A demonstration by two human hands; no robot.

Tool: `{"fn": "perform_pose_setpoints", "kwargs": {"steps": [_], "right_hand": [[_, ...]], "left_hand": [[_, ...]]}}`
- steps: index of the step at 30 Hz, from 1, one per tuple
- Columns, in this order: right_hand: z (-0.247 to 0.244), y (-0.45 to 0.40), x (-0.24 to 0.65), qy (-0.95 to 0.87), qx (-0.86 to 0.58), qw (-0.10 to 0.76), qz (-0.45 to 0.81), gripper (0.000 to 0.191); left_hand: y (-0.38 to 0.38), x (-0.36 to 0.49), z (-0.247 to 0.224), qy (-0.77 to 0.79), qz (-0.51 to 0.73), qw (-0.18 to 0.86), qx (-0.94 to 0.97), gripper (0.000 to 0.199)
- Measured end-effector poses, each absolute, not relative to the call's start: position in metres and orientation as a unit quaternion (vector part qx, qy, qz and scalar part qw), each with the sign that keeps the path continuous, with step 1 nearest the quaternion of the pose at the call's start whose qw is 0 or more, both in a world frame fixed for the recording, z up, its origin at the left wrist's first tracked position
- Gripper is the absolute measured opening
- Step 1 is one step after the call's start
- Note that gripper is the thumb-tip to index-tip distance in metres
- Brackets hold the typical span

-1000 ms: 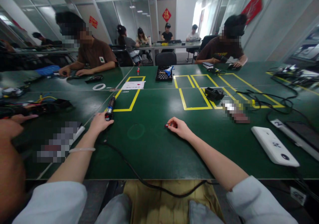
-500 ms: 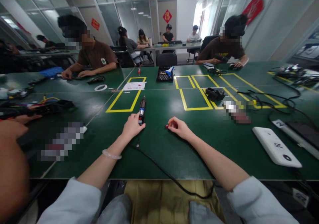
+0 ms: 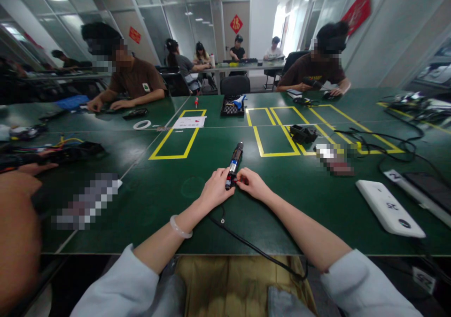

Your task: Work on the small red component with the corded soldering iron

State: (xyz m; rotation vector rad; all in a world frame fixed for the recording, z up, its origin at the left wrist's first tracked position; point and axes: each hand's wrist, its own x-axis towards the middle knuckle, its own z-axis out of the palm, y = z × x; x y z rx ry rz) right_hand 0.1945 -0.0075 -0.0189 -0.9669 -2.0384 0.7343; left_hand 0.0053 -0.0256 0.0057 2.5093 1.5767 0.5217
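Observation:
My left hand (image 3: pixel 216 189) is closed around the lower part of a dark electric screwdriver (image 3: pixel 235 161) with a blue-and-silver band. Its nose points away from me and leans slightly right. A black cord (image 3: pixel 253 250) curves over the table edge below my left hand. Close against the screwdriver's lower end, my right hand (image 3: pixel 254 183) pinches a small red piece (image 3: pixel 239 181). Fingers cover most of that piece, so its kind and whether it touches the screwdriver are unclear.
Yellow tape outlines (image 3: pixel 169 157) mark the green table (image 3: pixel 158 232). A black tray (image 3: pixel 232 106) stands ahead, a black part (image 3: pixel 303 134) lies right of it, and a white device (image 3: pixel 390 209) lies right. A co-worker's arm (image 3: pixel 19 223) reaches in at left; others sit opposite.
My left hand has carried the screwdriver to the right, and it now meets my right hand. The screwdriver tilts more to the right, and its cord has shifted along.

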Motion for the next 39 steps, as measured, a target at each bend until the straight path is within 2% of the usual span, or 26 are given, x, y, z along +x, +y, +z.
{"fn": "perform_pose_setpoints", "kwargs": {"steps": [11, 18, 24, 30, 39], "right_hand": [[-0.016, -0.009, 0.195, -0.788, -0.395, 0.380, 0.281, 0.010], [-0.012, -0.012, 0.195, -0.783, -0.394, 0.387, 0.287, 0.019], [-0.012, -0.010, 0.197, -0.779, -0.373, 0.402, 0.304, 0.015], [-0.015, -0.009, 0.199, -0.785, -0.383, 0.380, 0.303, 0.013], [-0.016, -0.008, 0.199, -0.792, -0.391, 0.369, 0.289, 0.014]], "left_hand": [[-0.028, 0.007, 0.008, 0.529, 0.170, 0.060, 0.830, 0.065], [-0.025, 0.015, 0.008, 0.557, 0.154, -0.002, 0.816, 0.060], [-0.022, 0.009, 0.012, 0.555, 0.136, -0.033, 0.820, 0.060], [-0.020, -0.037, 0.017, 0.575, 0.082, -0.083, 0.810, 0.062], [0.002, -0.163, 0.020, 0.686, 0.003, -0.128, 0.716, 0.065]]}}
